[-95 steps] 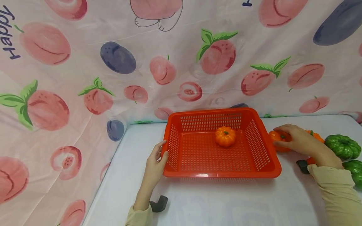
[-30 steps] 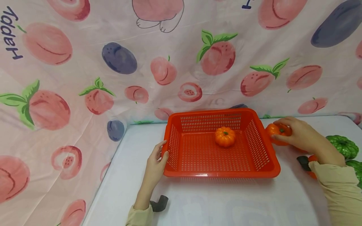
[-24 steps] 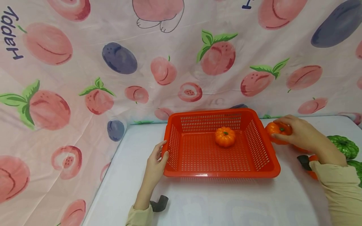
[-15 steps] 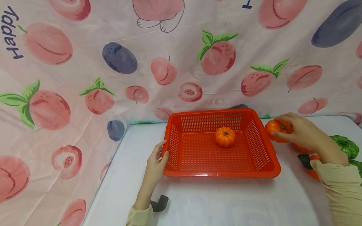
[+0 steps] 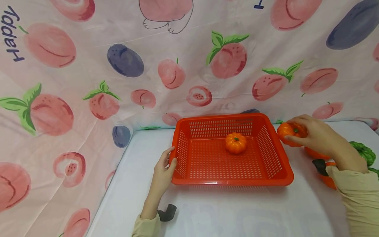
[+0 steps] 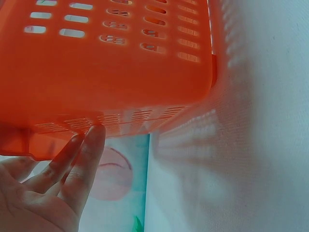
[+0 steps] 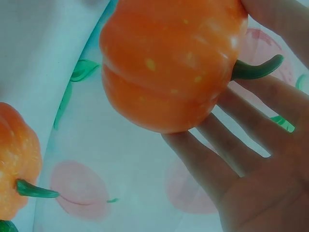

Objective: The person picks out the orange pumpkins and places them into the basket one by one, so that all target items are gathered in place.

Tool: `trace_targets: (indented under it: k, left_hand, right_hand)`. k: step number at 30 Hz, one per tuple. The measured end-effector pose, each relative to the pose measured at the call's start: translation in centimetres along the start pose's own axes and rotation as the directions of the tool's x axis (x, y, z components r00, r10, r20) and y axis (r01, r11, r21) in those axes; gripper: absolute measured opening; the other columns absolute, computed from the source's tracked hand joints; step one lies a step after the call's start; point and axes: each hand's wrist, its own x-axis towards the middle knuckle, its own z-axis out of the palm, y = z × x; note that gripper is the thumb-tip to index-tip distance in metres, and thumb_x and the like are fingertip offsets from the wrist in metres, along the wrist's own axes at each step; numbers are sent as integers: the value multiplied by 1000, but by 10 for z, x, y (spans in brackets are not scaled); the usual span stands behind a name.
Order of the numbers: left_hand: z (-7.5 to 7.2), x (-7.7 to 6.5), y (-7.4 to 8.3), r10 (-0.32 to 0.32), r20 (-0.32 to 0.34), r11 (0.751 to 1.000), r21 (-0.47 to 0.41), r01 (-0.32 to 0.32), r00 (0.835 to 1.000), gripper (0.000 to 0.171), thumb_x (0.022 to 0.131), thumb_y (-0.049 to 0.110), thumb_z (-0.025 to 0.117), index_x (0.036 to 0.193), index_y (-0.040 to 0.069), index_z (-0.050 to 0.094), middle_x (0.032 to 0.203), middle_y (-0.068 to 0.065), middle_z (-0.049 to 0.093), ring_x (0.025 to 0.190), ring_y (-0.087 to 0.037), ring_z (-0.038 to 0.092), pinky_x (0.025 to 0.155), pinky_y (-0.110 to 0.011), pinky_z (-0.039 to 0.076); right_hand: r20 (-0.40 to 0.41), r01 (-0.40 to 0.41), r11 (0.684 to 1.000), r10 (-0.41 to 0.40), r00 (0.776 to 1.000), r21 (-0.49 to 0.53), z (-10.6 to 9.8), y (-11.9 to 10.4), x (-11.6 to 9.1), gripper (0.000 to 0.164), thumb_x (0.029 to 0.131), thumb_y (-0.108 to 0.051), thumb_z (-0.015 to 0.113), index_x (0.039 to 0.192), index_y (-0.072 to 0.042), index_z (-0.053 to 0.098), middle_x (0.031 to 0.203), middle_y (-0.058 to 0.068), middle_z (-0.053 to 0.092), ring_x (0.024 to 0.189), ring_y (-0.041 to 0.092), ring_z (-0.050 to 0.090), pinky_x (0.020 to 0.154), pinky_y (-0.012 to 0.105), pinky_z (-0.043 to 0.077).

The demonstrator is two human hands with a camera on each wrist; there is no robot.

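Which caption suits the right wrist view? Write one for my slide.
Right grip holding an orange pumpkin, with another pumpkin at picture left.

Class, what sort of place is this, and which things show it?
Probably a staged tabletop work area: a white table stands before a fruit-print cloth, with a red basket and glossy, perhaps artificial orange pumpkins.

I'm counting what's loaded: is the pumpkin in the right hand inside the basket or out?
Out: the right hand holds the orange pumpkin past the right side of the basket; another pumpkin sits inside.
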Motion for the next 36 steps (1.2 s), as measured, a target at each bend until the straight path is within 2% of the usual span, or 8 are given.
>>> trace_targets:
  k: [17,36]
  left_hand:
    - [0,0,-2,9,1,1000,1,-9,1000,44,100,12,57,143,16,50,139,-15,56,120,-31,61,94,-48,55]
    - [0,0,0,-4,6,1000,-14,5,1000,44,101,13,57,144,17,49,139,-14,56,120,-31,61,93,-47,55]
  right_hand:
    - [-55,37,999,-36,998,19,-12,-10,1,59,82,-36,81,125,-2,62,131,24,51,117,42,48,93,65,43]
    - [10,32,999,-32,999,-16,-13,-32,10,61,85,-36,78,130,-1,59,134,24,50,119,42,48,94,65,45]
